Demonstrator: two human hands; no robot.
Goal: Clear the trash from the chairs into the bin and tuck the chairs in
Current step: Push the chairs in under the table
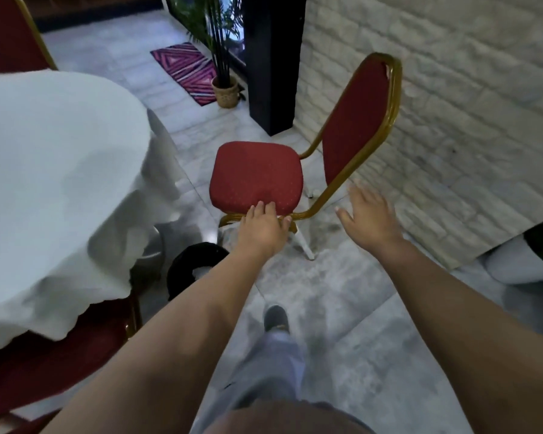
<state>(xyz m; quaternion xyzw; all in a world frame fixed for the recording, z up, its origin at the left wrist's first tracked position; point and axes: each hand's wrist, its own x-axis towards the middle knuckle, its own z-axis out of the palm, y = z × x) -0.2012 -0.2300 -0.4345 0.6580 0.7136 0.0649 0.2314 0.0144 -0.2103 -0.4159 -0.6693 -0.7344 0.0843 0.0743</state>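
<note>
**Now the tucking-in: one chair, no trash in sight on it**

Plainly the step in hand looks like the second half of the task. The red-upholstered banquet chair with a gold-painted metal frame (257,177) stands out on the pale grey tiled floor (342,302), well apart from the round table under a white scalloped cloth (54,170), with its back toward the white brick wall (452,120). Its seat is bare; no wrapper or scrap shows on it.

The left hand (264,228) rests on the near edge of the seat, fingers curled over the cushion and the frame rail below, in what looks like a hold on the chair. The right hand (369,216) hangs in the air just beside the lower part of the chair's back frame, fingers spread, gripping nothing and touching nothing that I can make out.

The black round bin (195,266) stands on the floor beside the table's near edge, between the cloth and the chair, with something pale inside it.

My judgement: the right hand should close on the back frame, then both hands should turn and slide the chair toward the table edge, steering its white-tipped legs past the bin. A second red chair (44,364) already sits under the cloth at the near side.

No brand, label or writing can be read anywhere.
</note>
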